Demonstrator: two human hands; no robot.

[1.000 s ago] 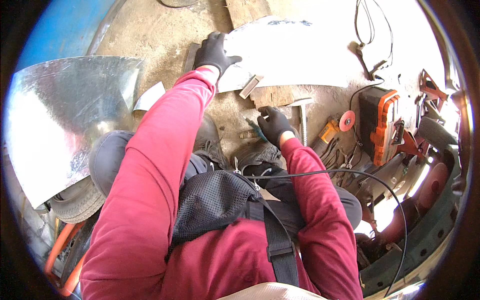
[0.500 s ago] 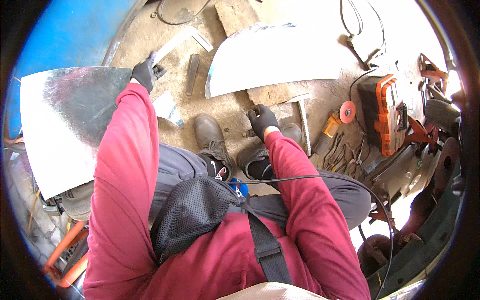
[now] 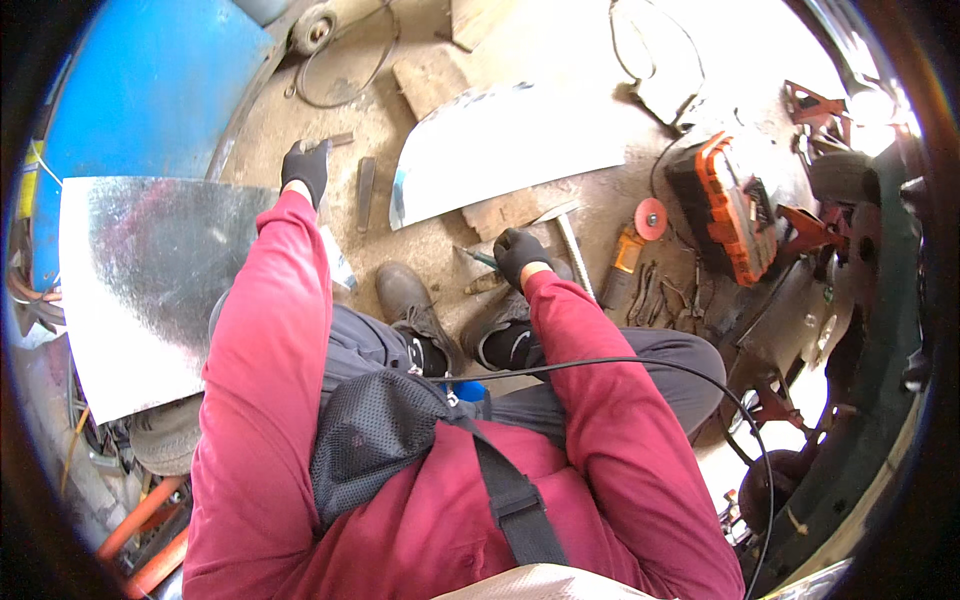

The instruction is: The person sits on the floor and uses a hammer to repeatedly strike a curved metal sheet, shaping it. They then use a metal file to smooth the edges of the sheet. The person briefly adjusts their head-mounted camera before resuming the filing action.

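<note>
My left hand [image 3: 307,168], in a black glove, is closed at the far right corner of a large shiny metal sheet [image 3: 150,290]. From its fingers juts a short bar [image 3: 342,138], part of an L-shaped square; the rest is hidden. My right hand [image 3: 519,255], also gloved, is closed on a slim green pen-like tool [image 3: 482,257] that points left, above my boots. Beyond it lies a curved-edge sheet metal piece [image 3: 500,150] on a wooden board [image 3: 520,205]. A dark flat metal strip [image 3: 366,195] lies between my left hand and that piece.
A hammer [image 3: 568,235] lies right of my right hand, then an angle grinder [image 3: 628,255] with a reddish disc and several pliers [image 3: 645,295]. A black-and-orange toolbox [image 3: 720,210] stands further right. A black cable [image 3: 690,362] crosses over my right forearm.
The square in my left hand has turned, so its long pale leg no longer shows. The green tool now shows in my right hand's fingers. The whole view has shifted slightly.
</note>
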